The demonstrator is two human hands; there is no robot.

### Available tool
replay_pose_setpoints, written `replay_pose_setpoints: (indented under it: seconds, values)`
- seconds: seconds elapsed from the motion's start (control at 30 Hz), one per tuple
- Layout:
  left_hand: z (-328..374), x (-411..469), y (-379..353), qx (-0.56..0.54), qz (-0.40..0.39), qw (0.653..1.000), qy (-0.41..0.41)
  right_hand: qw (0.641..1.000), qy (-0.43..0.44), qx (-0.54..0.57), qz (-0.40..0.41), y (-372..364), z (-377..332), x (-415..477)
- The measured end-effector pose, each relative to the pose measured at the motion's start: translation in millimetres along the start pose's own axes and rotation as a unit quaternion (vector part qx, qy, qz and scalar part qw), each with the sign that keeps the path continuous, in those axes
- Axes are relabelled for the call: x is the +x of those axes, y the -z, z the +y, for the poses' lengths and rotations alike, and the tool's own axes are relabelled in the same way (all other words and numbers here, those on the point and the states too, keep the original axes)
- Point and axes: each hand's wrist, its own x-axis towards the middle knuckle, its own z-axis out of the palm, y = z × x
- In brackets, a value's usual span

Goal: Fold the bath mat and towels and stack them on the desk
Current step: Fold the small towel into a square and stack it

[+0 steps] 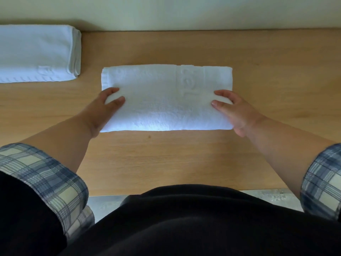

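A white folded towel [162, 100] with raised lettering lies flat in the middle of the wooden desk [184, 159]. My left hand [105, 109] grips its left end, with fingers on top and the palm against the edge. At the towel's right end my right hand [234, 111] holds on the same way. A second stack of folded white towels [36, 52] rests at the back left of the desk, apart from both hands.
A pale wall [184, 12] runs along the far edge of the desk. The desk's near edge [184, 191] meets my dark clothing, and grey floor shows just below it. Bare wood lies to the right of the towel.
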Motion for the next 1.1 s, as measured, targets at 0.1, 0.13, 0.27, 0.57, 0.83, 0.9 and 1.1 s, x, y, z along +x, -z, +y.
replay_pose_setpoints:
  seconds: [0.1,0.13,0.27,0.57,0.83,0.9,1.1]
  values:
    - [4.1,-1.5,-0.2,-0.077,-0.008,0.995,0.061,0.998,-0.043,0.040,-0.017,3.2,-9.3,-0.5]
    - [4.9,-3.2,-1.4,-0.086,-0.003,0.994,0.072,0.997,-0.051,0.048,-0.018,4.5,-11.1,-1.2]
    - [7.9,-15.5,-3.1,-0.103,0.005,0.991,0.079,0.996,-0.058,0.070,-0.012,4.5,-18.9,-8.8]
    - [16.3,-54.4,64.7,-0.115,0.080,0.990,-0.020,0.995,0.038,0.084,-0.027,-44.0,-71.1,-36.9]
    - [8.2,-73.0,199.0,-0.080,0.123,0.987,-0.072,0.990,0.077,0.112,-0.042,-168.6,-111.4,-45.4]
    - [9.2,-71.2,243.5,-0.062,0.132,0.986,-0.087,0.988,0.090,0.118,-0.040,-207.7,-126.0,-45.7]
    - [21.2,-43.0,369.3,-0.040,0.143,0.979,-0.138,0.984,0.128,0.122,-0.023,-322.0,-181.7,-30.5]
